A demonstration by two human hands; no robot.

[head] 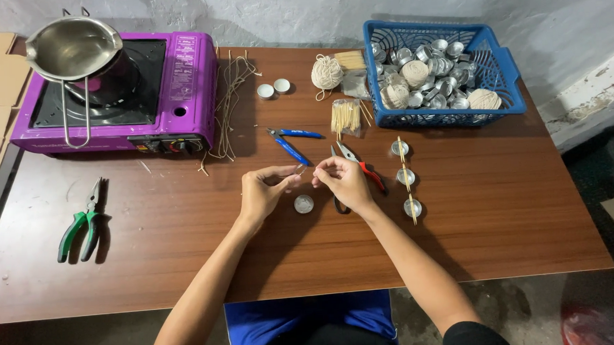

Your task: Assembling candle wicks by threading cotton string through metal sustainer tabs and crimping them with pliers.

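My left hand [263, 191] and my right hand [345, 181] meet over the middle of the brown table [499, 213], pinching a short thin wick piece [301, 168] between their fingertips. Just below the fingers sits a small round metal cup [303, 204] on the table. Red-handled scissors [361, 167] lie partly under my right hand. Blue-handled pliers [291, 142] lie a little beyond the hands.
Three metal cups [406, 176] with sticks across them line up on the right. A blue basket [500, 64] holds several cups and string balls. A purple stove [181, 81] carries a steel pouring pot [71, 48]. Green pliers [83, 228] lie left; wick strands [229, 100], sticks [346, 117] behind.
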